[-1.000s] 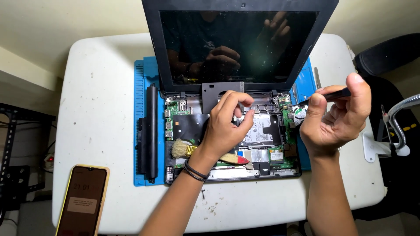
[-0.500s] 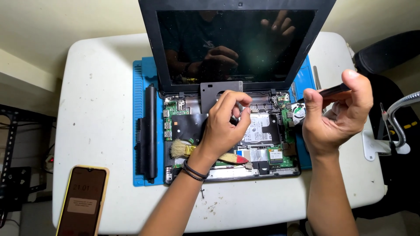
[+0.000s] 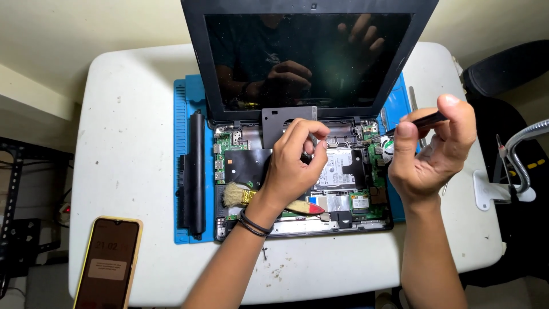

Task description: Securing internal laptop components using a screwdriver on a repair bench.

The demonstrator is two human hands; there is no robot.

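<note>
Screwdriver (image 3: 420, 121) sits pinched in right hand (image 3: 429, 154) above laptop (image 3: 303, 171).

A small electronics repair bench, likely at home: a worn white table (image 3: 131, 143) with a blue work mat (image 3: 184, 97), an opened laptop (image 3: 297, 171) showing bare circuit boards, a dusting brush (image 3: 240, 196) and a gooseneck lamp (image 3: 523, 149)

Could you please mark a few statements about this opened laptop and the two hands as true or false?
1. The right hand holds a dark screwdriver. True.
2. The brush lies on the white table. False: it lies across the laptop's open base.
3. The long black battery rests on the blue mat. True.
4. The phone lies right of the laptop. False: it is at the lower left.
5. The left hand rests on the table. False: it is over the laptop's internals.
</note>
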